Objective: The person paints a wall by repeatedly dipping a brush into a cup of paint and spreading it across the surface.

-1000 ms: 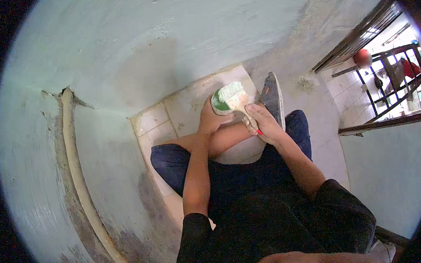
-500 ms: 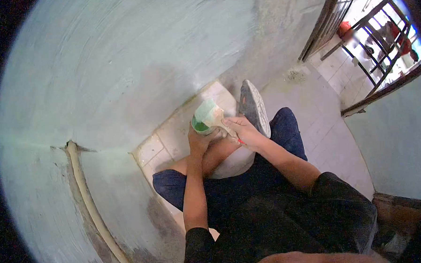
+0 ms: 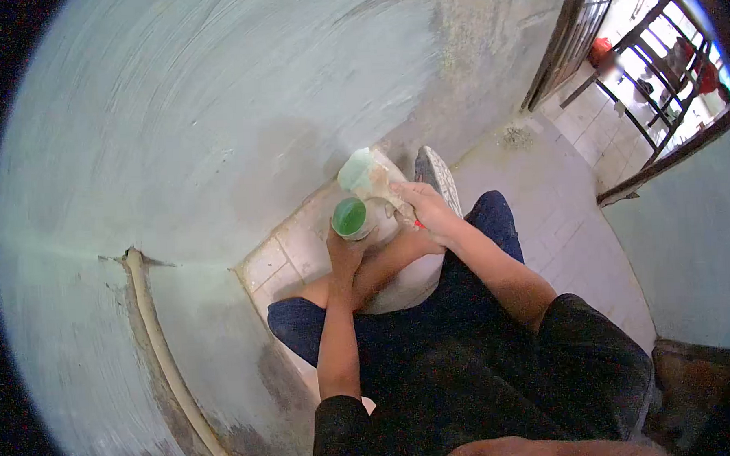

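A: Start at the right hand (image 3: 431,213): its grip is closed around the handle of a paintbrush (image 3: 368,177), fingers wrapped, a bit of red showing at the handle's lower end.

B: And the bristles point away from that grip, up and to the left in view, thickly coated in something pale!

A: Over to the left hand (image 3: 346,251), its grip curled round the side of a cup (image 3: 350,218), green showing inside, mouth facing up.

B: So the brush head is just beyond the cup's rim, on its right side. Touching?

A: Can't tell from this angle; it's very close.

B: Outward now: a shoe (image 3: 449,179) just beyond the right hand, crossed legs below, dark blue cloth (image 3: 300,324) over the left knee.

A: Pale tiles (image 3: 266,265) underneath, streaky blue-green wall (image 3: 213,112) ahead, and a pipe (image 3: 161,347) running down it, well to the left!
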`<state>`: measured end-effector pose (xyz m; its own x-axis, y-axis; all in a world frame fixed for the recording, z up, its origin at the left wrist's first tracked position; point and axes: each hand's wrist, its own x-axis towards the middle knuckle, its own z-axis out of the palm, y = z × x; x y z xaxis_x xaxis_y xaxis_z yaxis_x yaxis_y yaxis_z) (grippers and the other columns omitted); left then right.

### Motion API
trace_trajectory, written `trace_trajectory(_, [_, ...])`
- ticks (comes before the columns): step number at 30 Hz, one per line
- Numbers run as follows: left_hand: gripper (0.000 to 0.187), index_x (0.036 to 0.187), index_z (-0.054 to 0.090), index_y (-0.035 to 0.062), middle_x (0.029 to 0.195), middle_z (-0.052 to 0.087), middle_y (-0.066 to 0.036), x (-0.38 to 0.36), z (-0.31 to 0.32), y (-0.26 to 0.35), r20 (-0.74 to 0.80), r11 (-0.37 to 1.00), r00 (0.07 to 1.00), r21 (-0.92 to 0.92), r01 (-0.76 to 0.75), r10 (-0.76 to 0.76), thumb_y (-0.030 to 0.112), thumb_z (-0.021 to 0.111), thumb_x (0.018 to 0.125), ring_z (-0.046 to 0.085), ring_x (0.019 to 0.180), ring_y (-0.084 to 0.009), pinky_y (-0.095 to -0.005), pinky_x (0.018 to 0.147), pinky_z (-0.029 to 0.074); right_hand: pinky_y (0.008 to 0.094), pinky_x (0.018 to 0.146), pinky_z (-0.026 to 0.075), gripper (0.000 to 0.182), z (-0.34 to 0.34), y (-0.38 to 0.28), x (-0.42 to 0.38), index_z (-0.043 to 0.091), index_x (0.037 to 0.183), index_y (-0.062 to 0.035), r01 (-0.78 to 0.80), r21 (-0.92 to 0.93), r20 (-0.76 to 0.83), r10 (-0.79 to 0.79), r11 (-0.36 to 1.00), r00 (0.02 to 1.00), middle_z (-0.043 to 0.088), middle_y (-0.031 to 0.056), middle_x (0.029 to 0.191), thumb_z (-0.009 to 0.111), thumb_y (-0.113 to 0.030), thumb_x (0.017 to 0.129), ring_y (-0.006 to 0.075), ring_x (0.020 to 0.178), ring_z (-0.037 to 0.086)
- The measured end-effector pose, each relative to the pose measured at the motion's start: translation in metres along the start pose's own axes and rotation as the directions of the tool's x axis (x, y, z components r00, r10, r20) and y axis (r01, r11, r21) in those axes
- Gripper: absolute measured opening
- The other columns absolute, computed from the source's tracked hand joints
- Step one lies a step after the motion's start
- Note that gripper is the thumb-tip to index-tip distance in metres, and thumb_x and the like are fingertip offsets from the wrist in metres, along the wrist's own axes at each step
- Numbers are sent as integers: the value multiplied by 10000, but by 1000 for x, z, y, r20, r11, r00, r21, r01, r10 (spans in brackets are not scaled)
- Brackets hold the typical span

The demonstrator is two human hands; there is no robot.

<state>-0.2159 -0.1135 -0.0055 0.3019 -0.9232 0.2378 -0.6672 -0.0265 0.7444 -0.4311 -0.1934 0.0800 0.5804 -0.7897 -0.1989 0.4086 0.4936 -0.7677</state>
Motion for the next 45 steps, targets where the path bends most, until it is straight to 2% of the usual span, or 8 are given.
trace_trajectory(7, [767, 1264, 587, 56, 1210, 705, -174, -4, -11, 15, -38, 986, 993, -125, 106, -111, 346, 957, 657, 682, 1114, -345, -440, 935, 543, 210, 490, 388, 326, 7, -18, -11, 660, 946, -67, -53, -61, 87, 58, 997, 995, 695, 25, 776, 552, -344, 1082, 51, 552, 523])
trace_trajectory(13, [781, 1263, 577, 60, 1212, 701, -189, 3, -7, 22, -27, 953, 978, -229, 197, -209, 350, 956, 645, 684, 1117, -344, -458, 937, 539, 237, 513, 412, 302, 0, -58, 6, 689, 1043, -45, 103, -415, 115, -60, 904, 991, 696, 8, 813, 603, -334, 1057, 52, 584, 533])
trace_trajectory(15, [767, 1252, 580, 59, 1196, 703, -191, 9, -5, 34, -82, 957, 973, -214, 194, -215, 347, 954, 647, 686, 1104, -350, -459, 932, 539, 314, 601, 477, 336, -3, -103, 19, 693, 1003, -40, 337, -718, 186, -299, 609, 936, 685, 9, 800, 630, -370, 1030, 94, 665, 593])
trace_trajectory(18, [748, 1237, 587, 53, 1168, 704, -191, 15, 24, 30, -202, 955, 948, -217, 202, -246, 339, 951, 650, 686, 1083, -359, -461, 924, 537, 404, 661, 496, 385, -3, -181, 45, 685, 957, -8, 304, -945, 207, -492, 124, 846, 681, 119, 772, 624, -384, 1014, 241, 674, 631])
trace_trajectory(24, [752, 1231, 589, 30, 1149, 694, -191, 18, 49, 11, -315, 986, 937, -118, 119, -151, 346, 955, 655, 673, 1074, -382, -460, 917, 529, 460, 628, 491, 401, 27, -302, 86, 717, 881, -47, 225, -839, 514, -587, -496, 625, 643, 173, 691, 628, -425, 980, 371, 642, 627])
trace_trajectory(37, [812, 1309, 576, 19, 1224, 685, -179, 20, 46, 22, -251, 984, 954, -111, 138, -162, 322, 965, 664, 668, 1124, -343, -437, 957, 528, 489, 625, 507, 405, -19, -359, 136, 711, 881, -64, 63, -766, 548, -597, -640, 586, 677, 172, 712, 636, -455, 958, 393, 661, 660])
trace_trajectory(43, [789, 1308, 588, 10, 1249, 681, -170, 20, 49, 12, -242, 984, 956, -110, 142, -165, 280, 966, 670, 667, 1131, -333, -412, 976, 526, 522, 669, 518, 445, -45, -374, 128, 741, 806, -47, 6, -917, 321, -731, -398, 602, 692, 229, 750, 688, -484, 872, 436, 729, 681])
trace_trajectory(45, [790, 1306, 588, 7, 1246, 681, -171, 21, 50, 12, -226, 971, 953, -169, 167, -203, 282, 968, 670, 667, 1128, -337, -413, 975, 527, 532, 667, 536, 519, -39, -357, 133, 725, 839, -51, 41, -834, 470, -671, -550, 574, 698, 208, 752, 579, -537, 949, 412, 730, 695])
